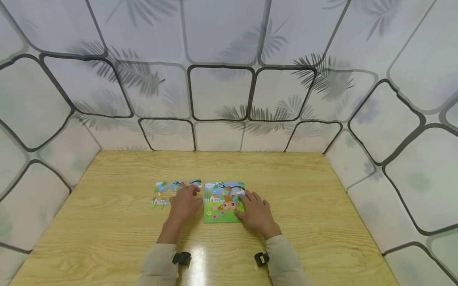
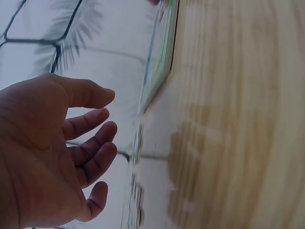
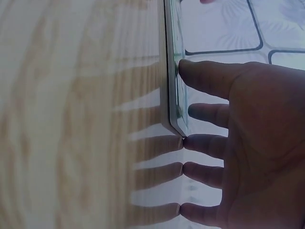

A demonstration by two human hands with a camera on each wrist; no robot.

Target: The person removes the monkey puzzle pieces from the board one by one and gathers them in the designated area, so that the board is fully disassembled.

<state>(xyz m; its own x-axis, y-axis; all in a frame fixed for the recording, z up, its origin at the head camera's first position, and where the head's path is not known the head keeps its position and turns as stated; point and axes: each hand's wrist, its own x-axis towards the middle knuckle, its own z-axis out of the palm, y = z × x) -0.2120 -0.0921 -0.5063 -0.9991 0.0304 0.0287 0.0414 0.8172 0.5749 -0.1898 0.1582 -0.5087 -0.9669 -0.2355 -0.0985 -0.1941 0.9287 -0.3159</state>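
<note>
A square picture puzzle board [image 1: 215, 212] with a cartoon monkey hanging from a branch lies flat on the table. My right hand [image 1: 257, 211] rests at its right side. In the right wrist view its thumb [image 3: 205, 78] touches the board's face, while other straight fingers reach down to the table beside the edge. Left of the board, loose puzzle pieces [image 1: 161, 186] lie in a partly joined group. Over their right part is my left hand [image 1: 185, 203], fingers loosely bent and holding nothing; it hides some pieces.
The wooden table [image 1: 304, 178] meets patterned wall panels [image 1: 222, 93] at the back and sides. Another puzzle piece [image 1: 195, 182] shows just beyond the left hand, near the board's upper left corner. Dark wrist cameras [image 1: 181, 259] sit at both cuffs.
</note>
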